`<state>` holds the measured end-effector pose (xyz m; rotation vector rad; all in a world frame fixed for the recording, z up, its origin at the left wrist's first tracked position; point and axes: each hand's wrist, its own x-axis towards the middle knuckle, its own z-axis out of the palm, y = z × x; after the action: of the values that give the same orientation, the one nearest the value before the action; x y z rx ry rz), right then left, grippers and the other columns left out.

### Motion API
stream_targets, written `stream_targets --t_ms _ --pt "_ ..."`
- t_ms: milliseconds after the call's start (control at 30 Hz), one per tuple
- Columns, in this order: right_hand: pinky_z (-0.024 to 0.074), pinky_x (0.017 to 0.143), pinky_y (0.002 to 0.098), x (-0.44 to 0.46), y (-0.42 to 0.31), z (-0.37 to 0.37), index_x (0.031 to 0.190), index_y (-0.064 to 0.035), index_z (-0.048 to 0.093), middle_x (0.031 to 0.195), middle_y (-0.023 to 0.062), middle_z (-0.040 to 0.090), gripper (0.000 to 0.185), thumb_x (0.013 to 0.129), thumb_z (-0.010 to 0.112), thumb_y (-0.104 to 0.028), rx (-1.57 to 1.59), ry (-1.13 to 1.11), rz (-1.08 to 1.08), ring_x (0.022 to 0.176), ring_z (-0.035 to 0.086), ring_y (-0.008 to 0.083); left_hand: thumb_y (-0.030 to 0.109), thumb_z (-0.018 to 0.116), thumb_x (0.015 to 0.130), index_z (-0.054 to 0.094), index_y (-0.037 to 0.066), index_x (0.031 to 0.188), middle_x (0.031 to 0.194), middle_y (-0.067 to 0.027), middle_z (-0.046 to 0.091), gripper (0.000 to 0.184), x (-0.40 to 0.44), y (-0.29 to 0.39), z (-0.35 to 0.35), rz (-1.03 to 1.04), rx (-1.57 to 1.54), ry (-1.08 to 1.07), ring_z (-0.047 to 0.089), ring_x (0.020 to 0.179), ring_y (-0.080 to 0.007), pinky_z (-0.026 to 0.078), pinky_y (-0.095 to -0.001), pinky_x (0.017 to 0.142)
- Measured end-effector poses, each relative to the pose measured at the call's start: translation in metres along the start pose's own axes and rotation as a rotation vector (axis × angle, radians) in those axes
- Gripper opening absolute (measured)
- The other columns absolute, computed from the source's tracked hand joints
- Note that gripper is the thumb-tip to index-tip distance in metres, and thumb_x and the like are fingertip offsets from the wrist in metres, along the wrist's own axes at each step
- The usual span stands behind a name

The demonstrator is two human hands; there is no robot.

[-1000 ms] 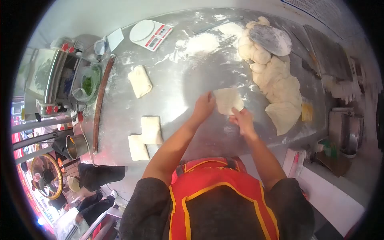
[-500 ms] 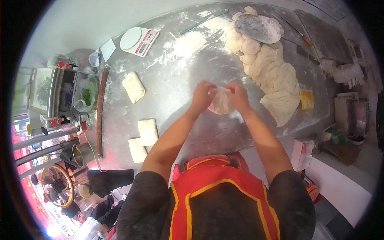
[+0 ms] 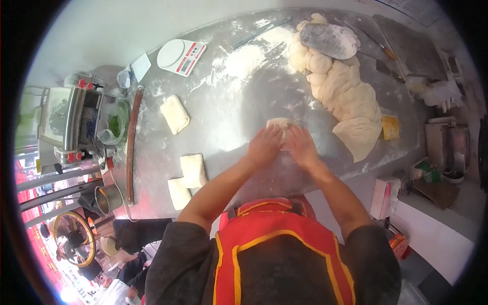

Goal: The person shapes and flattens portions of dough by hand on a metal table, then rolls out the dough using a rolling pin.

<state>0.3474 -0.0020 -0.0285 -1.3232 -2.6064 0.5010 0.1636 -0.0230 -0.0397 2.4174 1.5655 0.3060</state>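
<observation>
Both of your hands, left (image 3: 265, 146) and right (image 3: 302, 146), sit close together over the near side of a small dough (image 3: 278, 123), fingers bent inward. Whether they pinch it or only press, you can't tell, as their backs hide the contact. Coming from both sides probably keeps the piece centred and stops it sliding on the worktop (image 3: 229, 124). It lies straight ahead of you, at 12 o'clock, where both arms reach evenly.

From that dough, one flat slab (image 3: 175, 114) lies apart at 9 o'clock. Two more, the upper (image 3: 193, 171) and lower (image 3: 179, 193), touch around 8, likely out of your working spot. Beyond them the rolling pin (image 3: 134, 145) lies lengthwise near the worktop's side, seemingly parked clear of your arms.

Flour (image 3: 244, 61) is spread at 11, presumably within reach for dusting, with the scale (image 3: 181, 56) at 10. The big dough (image 3: 351, 96) stretches around 2, near your right hand, and a yellow thing (image 3: 390, 127) lies just beside it at 3.
</observation>
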Motion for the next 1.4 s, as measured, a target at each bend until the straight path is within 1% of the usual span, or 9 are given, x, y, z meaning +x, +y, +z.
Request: stream_targets --t_ms 100,200,333,500,867,1100,1200,1233,1400 --pt "0.0398 0.103 0.0432 -0.023 0.012 -0.013 0.121 -0.0011 0.057 0.124 0.0165 0.057 0.034 0.096 0.051 -0.024 0.598 0.173 0.418 0.117 0.055 0.0275 0.023 0.058 0.092 0.049 0.002 0.133 0.121 -0.0185 0.061 0.047 0.016 -0.039 -0.02 -0.466 -0.832 -0.191 0.058 0.115 -0.0315 0.045 -0.0393 0.096" --pt "0.0494 0.086 0.0455 -0.056 0.02 0.021 0.12 0.0005 0.056 0.121 0.014 0.059 0.032 0.095 0.053 -0.02 1.009 0.073 0.817 0.105 0.06 0.0285 0.021 0.064 0.087 0.057 0.0 0.12 0.113 -0.0208 0.063 0.04 0.029 -0.058 0.022 -0.341 -0.518 0.105 0.063 0.103 -0.0336 0.049 -0.041 0.085" --pt "0.045 0.097 0.0419 -0.038 -0.028 0.031 0.124 0.0018 0.05 0.119 0.0137 0.056 0.039 0.098 0.049 -0.028 1.782 0.282 1.124 0.112 0.055 0.0271 0.022 0.071 0.079 0.062 0.0 0.107 0.104 -0.0209 0.065 0.037 0.059 -0.037 -0.003 -0.409 -0.399 -0.452 0.063 0.095 -0.0362 0.048 -0.0429 0.08" --pt "0.0401 0.105 0.0424 0.023 -0.023 0.029 0.129 0.0063 0.044 0.125 0.0195 0.052 0.045 0.098 0.048 -0.027 2.164 0.371 0.958 0.125 0.045 0.0292 0.015 0.069 0.076 0.062 0.007 0.1 0.112 -0.0172 0.059 0.027 0.043 -0.029 -0.055 -0.341 -0.399 0.118 0.055 0.105 -0.0363 0.048 -0.0441 0.084" --pt "0.0453 0.099 0.0378 0.06 0.029 0.014 0.13 0.0034 0.047 0.123 0.0165 0.055 0.045 0.095 0.053 -0.024 1.627 0.289 0.774 0.114 0.056 0.0258 0.021 0.072 0.078 0.052 0.004 0.121 0.132 -0.0185 0.048 0.051 0.048 -0.092 -0.022 -0.2 -0.072 0.413 0.047 0.12 -0.0375 0.038 -0.0462 0.1" --pt "0.0499 0.089 0.0336 0.123 0.006 0.039 0.118 -0.0006 0.061 0.114 0.0124 0.061 0.032 0.095 0.054 -0.023 1.439 0.027 0.354 0.103 0.061 0.0191 0.03 0.075 0.075 0.054 -0.001 0.119 0.116 -0.0204 0.057 0.058 0.059 -0.111 -0.015 -0.712 -0.409 0.186 0.052 0.112 -0.0372 0.044 -0.0433 0.094" --pt "0.0494 0.09 0.0311 0.146 -0.009 0.073 0.116 0.0004 0.063 0.115 0.0134 0.062 0.033 0.093 0.056 -0.022 1.171 -0.077 0.508 0.106 0.06 0.0177 0.029 0.076 0.074 0.055 -0.001 0.117 0.114 -0.0205 0.058 0.057 0.014 -0.116 -0.015 -0.866 -0.457 0.238 0.053 0.111 -0.0359 0.045 -0.0428 0.092" --pt "0.0488 0.088 0.0378 0.149 -0.023 0.068 0.109 0.0038 0.061 0.101 0.0188 0.065 0.031 0.094 0.05 -0.022 1.507 -0.139 0.438 0.096 0.063 0.0307 0.027 0.076 0.074 0.055 -0.001 0.117 0.114 -0.0205 0.058 0.056 -0.005 -0.117 -0.015 -0.93 -0.452 0.319 0.053 0.112 -0.0355 0.045 -0.0427 0.093" --pt "0.0404 0.1 0.0476 0.223 0.017 0.041 0.133 0.004 0.043 0.129 0.0273 0.051 0.044 0.096 0.047 -0.018 0.382 0.305 0.123 0.12 0.05 0.0406 0.018 0.074 0.076 0.051 -0.001 0.122 0.117 -0.0195 0.056 0.055 -0.052 -0.115 -0.029 -0.911 -0.249 0.434 0.048 0.115 -0.0387 0.039 -0.0447 0.098"
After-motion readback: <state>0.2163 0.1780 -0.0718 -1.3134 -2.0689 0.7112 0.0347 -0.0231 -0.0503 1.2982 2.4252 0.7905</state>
